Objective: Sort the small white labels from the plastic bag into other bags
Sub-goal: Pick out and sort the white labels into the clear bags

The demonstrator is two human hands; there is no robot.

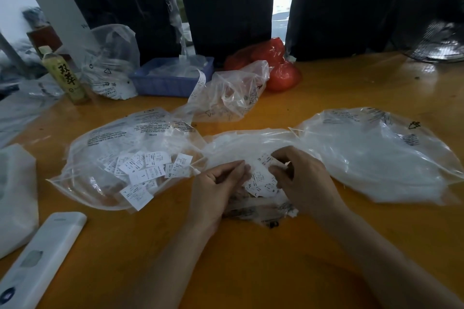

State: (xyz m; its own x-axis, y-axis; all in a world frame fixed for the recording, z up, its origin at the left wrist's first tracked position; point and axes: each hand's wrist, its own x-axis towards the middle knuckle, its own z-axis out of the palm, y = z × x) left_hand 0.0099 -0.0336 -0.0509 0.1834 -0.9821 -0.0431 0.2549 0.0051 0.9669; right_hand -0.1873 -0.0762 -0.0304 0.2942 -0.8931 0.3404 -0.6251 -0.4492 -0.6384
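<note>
Left hand (pixel 221 184) and right hand (pixel 298 178) close together over middle bag (pixel 238 143), fingers curled, pinching labels (pixel 261 183) between them. More labels loose in left bag (pixel 100 148); right bag (pixel 376 153) alongside.

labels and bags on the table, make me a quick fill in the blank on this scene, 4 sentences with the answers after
1. The table top is ____ in colour.
2. The bottle stands at the far ____ of the table.
3. The tray behind the clear bags is ____.
4. Both the left hand and the right hand work at a pile of small white ____ between them, while the left bag already holds some.

Missing words: orange; left; blue; labels
</note>
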